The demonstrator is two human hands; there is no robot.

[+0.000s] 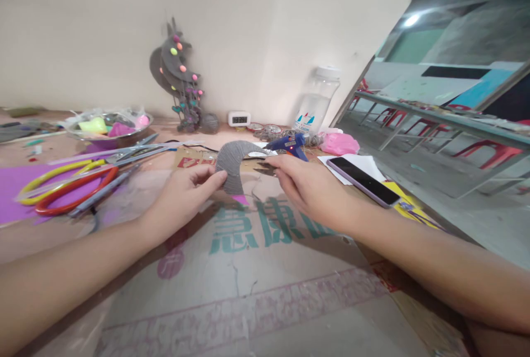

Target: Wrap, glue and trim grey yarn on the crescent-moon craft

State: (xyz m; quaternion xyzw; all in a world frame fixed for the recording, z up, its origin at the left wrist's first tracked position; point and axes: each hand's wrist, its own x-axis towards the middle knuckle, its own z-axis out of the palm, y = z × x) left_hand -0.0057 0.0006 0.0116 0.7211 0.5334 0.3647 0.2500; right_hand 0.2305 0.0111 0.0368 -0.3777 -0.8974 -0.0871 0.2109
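Observation:
My left hand [187,188] pinches the lower end of a grey yarn-wrapped crescent [235,163] held just above the cardboard sheet [256,268]. At the crescent's upper tip, my right hand [305,186] is closed, its fingers pressed together on a thin dark strand or tip that is too small to name. A blue glue gun [289,145] with a red light lies just behind my right hand.
A phone [363,180] lies on white paper to the right. Red and yellow rings [66,186], grey sticks and purple paper lie at the left, beside a bowl of coloured clay [108,125]. A finished crescent ornament [179,75], a small clock [239,119] and a plastic jar [317,100] stand by the wall.

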